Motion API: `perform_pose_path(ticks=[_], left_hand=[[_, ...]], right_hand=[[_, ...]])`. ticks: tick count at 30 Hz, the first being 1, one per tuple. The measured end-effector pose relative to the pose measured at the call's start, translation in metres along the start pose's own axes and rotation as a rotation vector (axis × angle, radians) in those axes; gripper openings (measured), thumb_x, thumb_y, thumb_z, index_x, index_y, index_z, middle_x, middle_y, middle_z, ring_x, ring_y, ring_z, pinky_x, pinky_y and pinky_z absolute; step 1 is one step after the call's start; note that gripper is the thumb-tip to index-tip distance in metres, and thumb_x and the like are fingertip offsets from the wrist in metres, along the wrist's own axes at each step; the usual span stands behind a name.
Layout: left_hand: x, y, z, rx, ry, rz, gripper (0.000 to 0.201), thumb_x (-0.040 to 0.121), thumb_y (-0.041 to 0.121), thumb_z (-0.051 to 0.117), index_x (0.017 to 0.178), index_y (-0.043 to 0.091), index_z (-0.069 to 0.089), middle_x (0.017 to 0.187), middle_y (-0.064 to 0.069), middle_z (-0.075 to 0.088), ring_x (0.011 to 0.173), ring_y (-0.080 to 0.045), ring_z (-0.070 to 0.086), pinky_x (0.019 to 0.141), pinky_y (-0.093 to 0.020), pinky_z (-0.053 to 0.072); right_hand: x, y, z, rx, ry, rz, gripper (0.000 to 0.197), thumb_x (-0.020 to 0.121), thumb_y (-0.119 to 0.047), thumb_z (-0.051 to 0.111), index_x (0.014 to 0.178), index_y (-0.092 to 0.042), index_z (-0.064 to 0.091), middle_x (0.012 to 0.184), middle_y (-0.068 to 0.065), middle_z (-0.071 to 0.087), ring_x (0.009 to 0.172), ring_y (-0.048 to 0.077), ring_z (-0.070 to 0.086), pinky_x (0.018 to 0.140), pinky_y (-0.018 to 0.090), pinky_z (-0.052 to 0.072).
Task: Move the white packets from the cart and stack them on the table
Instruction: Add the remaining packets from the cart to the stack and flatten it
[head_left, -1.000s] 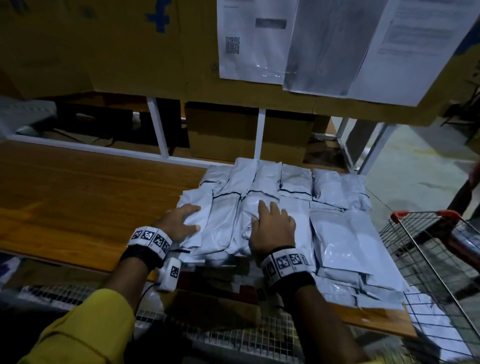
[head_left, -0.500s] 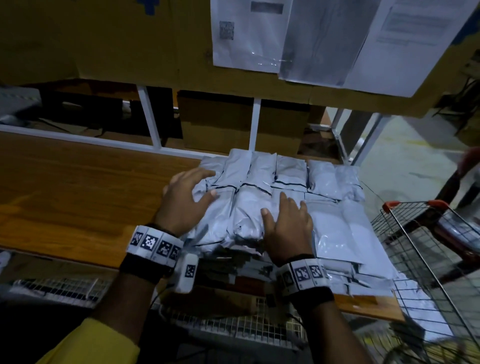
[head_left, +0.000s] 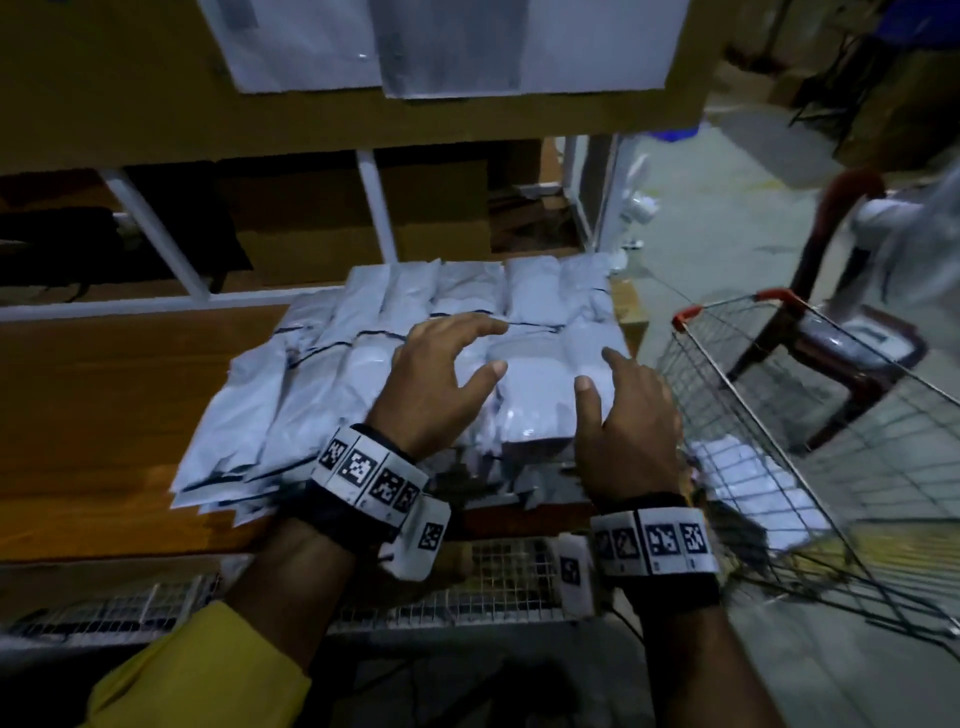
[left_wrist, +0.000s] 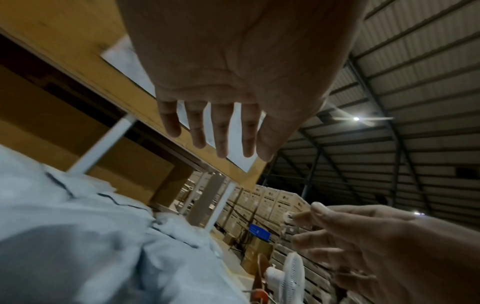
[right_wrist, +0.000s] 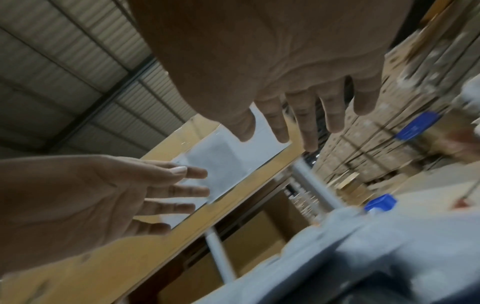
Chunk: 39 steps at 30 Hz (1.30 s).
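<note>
**Both hands spread over the packets on the table**

We find the white packets (head_left: 363, 374) lying in overlapping rows on the wooden table (head_left: 104, 395), at its right-hand end. We take this stack as our landmark.

The left hand (head_left: 431, 384) is over the middle of the stack, palm down, fingers spread and nearly straight, gripping nothing. The left wrist view shows clear air between its fingers (left_wrist: 221, 131) and the packets below, so we judge it just above the stack rather than pressing on it (whether a fingertip touches, we cannot tell).

The right hand (head_left: 623, 415) is at the right edge of the stack, fingers likewise spread and holding nothing. Whether its palm touches the nearest packet, we cannot tell.

To the right of the stack stands a wire cart (head_left: 779, 415) with red corner caps; more white packets lie inside it. Behind the stack rise white frame posts (head_left: 376, 208), with cardboard boxes (head_left: 363, 223) between them. Above the stack hang paper sheets (head_left: 441, 47) on a brown board. Both wrists carry bands (head_left: 371, 475) printed with black-and-white markers.
</note>
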<state>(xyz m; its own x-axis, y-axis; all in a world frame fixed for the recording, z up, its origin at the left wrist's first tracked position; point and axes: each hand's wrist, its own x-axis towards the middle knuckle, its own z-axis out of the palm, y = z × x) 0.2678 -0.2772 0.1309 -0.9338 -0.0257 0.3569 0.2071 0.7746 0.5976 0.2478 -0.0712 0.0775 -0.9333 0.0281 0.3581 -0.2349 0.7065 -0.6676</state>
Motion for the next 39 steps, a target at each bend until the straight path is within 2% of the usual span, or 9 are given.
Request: perform_pose_path(ticks=[7, 15, 22, 26, 28, 30, 34, 37, 39], left_hand=[[0.044, 0.097, 0.114, -0.04, -0.107, 0.116, 0.034, 0.091, 0.039, 0.063, 0.124, 0.032, 0.065, 0.128, 0.011, 0.064, 0.121, -0.014, 0.055, 0.105, -0.043, 0.042], [0.083, 0.185, 0.244, -0.146, -0.173, 0.136, 0.039, 0.086, 0.043, 0.063, 0.122, 0.029, 0.066, 0.12, 0.006, 0.068, 0.11, -0.017, 0.062, 0.095, -0.043, 0.052], [0.135, 0.239, 0.341, -0.172, -0.262, 0.156, 0.039, 0.088, 0.042, 0.065, 0.125, 0.03, 0.065, 0.127, 0.011, 0.064, 0.121, -0.012, 0.056, 0.104, -0.045, 0.047], [0.182, 0.247, 0.39, -0.141, -0.372, 0.14, 0.043, 0.088, 0.044, 0.063, 0.128, 0.028, 0.064, 0.132, 0.006, 0.063, 0.126, -0.016, 0.054, 0.107, -0.046, 0.045], [0.208, 0.248, 0.417, -0.101, -0.417, 0.149, 0.043, 0.09, 0.043, 0.063, 0.129, 0.026, 0.064, 0.133, 0.004, 0.063, 0.126, -0.018, 0.055, 0.108, -0.038, 0.042], [0.231, 0.242, 0.452, -0.051, -0.498, 0.104, 0.042, 0.092, 0.041, 0.064, 0.131, 0.026, 0.063, 0.135, 0.002, 0.062, 0.125, -0.02, 0.055, 0.102, -0.031, 0.04], [0.261, 0.217, 0.54, 0.136, -0.715, 0.071, 0.047, 0.09, 0.045, 0.066, 0.132, 0.027, 0.058, 0.137, -0.004, 0.06, 0.124, -0.028, 0.056, 0.104, -0.043, 0.047], [0.26, 0.189, 0.601, 0.351, -0.926, 0.101, 0.052, 0.093, 0.046, 0.062, 0.139, 0.022, 0.054, 0.143, -0.011, 0.055, 0.127, -0.033, 0.054, 0.106, -0.045, 0.045], [0.256, 0.171, 0.639, 0.441, -1.061, 0.135, 0.049, 0.094, 0.051, 0.058, 0.13, 0.018, 0.059, 0.137, -0.014, 0.059, 0.122, -0.036, 0.056, 0.103, -0.046, 0.048]], right_hand=[[0.017, 0.107, -0.094, -0.116, 0.043, 0.135, 0.053, 0.095, -0.045, 0.04, 0.138, -0.017, 0.053, 0.132, 0.011, 0.058, 0.127, 0.035, 0.046, 0.104, 0.05, 0.035], [0.038, 0.219, -0.194, -0.237, 0.092, 0.213, 0.043, 0.1, -0.039, 0.051, 0.137, -0.019, 0.054, 0.132, 0.008, 0.058, 0.127, 0.032, 0.045, 0.103, 0.049, 0.034], [0.06, 0.304, -0.238, -0.245, 0.156, 0.317, 0.045, 0.097, -0.042, 0.045, 0.135, -0.021, 0.055, 0.126, 0.007, 0.061, 0.121, 0.032, 0.051, 0.101, 0.052, 0.041], [0.082, 0.341, -0.237, -0.247, 0.177, 0.399, 0.046, 0.095, -0.042, 0.044, 0.132, -0.019, 0.057, 0.124, 0.007, 0.062, 0.12, 0.032, 0.051, 0.102, 0.05, 0.04], [0.094, 0.361, -0.232, -0.26, 0.162, 0.445, 0.04, 0.098, -0.038, 0.05, 0.133, -0.018, 0.057, 0.126, 0.008, 0.062, 0.122, 0.032, 0.05, 0.102, 0.049, 0.038], [0.107, 0.379, -0.227, -0.284, 0.14, 0.501, 0.039, 0.099, -0.036, 0.053, 0.135, -0.02, 0.055, 0.129, 0.007, 0.061, 0.125, 0.03, 0.048, 0.104, 0.047, 0.035], [0.126, 0.414, -0.214, -0.3, 0.101, 0.612, 0.042, 0.1, -0.036, 0.052, 0.139, -0.02, 0.053, 0.132, 0.006, 0.058, 0.128, 0.029, 0.046, 0.107, 0.046, 0.033], [0.135, 0.441, -0.205, -0.333, 0.053, 0.678, 0.043, 0.099, -0.036, 0.053, 0.14, -0.02, 0.052, 0.134, 0.006, 0.057, 0.129, 0.029, 0.046, 0.109, 0.048, 0.035], [0.141, 0.455, -0.202, -0.344, 0.034, 0.727, 0.043, 0.099, -0.036, 0.053, 0.139, -0.02, 0.053, 0.135, 0.005, 0.057, 0.13, 0.029, 0.045, 0.11, 0.049, 0.034]])
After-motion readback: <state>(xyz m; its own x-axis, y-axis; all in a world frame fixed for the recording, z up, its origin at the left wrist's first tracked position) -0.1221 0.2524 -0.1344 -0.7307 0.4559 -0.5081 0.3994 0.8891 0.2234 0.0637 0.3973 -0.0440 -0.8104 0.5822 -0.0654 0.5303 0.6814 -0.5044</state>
